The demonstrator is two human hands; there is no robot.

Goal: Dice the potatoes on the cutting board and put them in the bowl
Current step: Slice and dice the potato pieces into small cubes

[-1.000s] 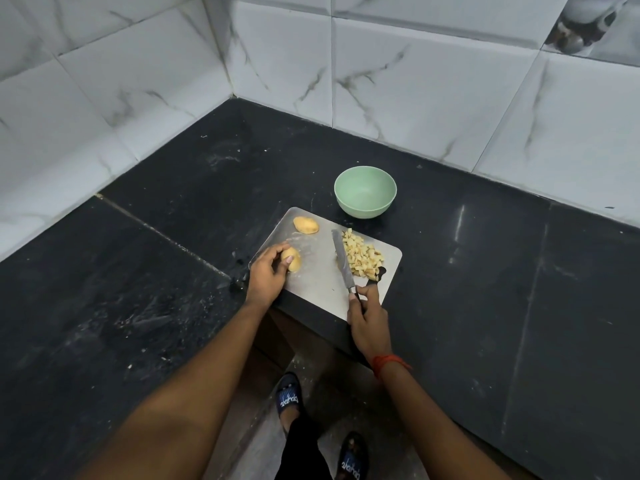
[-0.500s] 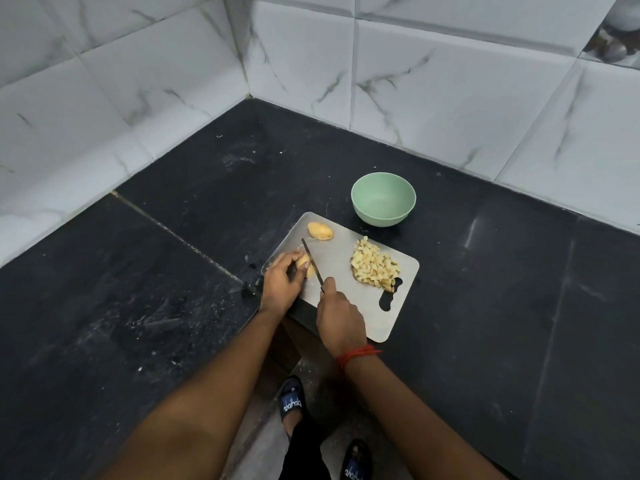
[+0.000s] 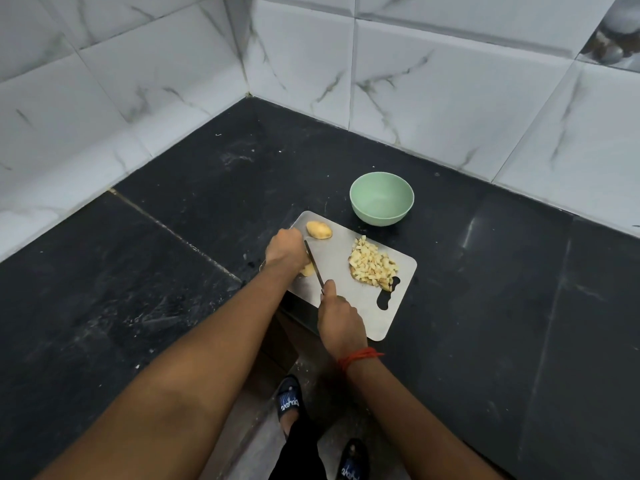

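Observation:
A steel cutting board (image 3: 372,306) lies on the black counter. My left hand (image 3: 285,249) holds a potato piece (image 3: 307,270) on the board's left side, covering most of it. My right hand (image 3: 341,322) grips the handle of a knife (image 3: 313,263), whose blade runs along the right side of that piece, close to my left fingers. A second potato piece (image 3: 319,230) lies at the board's far left corner. A heap of diced potato (image 3: 373,264) sits on the board's right half. The pale green bowl (image 3: 381,198) stands empty just beyond the board.
The black stone counter (image 3: 173,271) fills a corner between white marble-look tiled walls (image 3: 433,81). The board overhangs the counter's front edge. Below that edge I see my feet in dark sandals (image 3: 289,400) on the floor.
My right hand carried the knife from beside the diced heap leftward to the potato piece under my left hand. My left hand has closed further over that piece.

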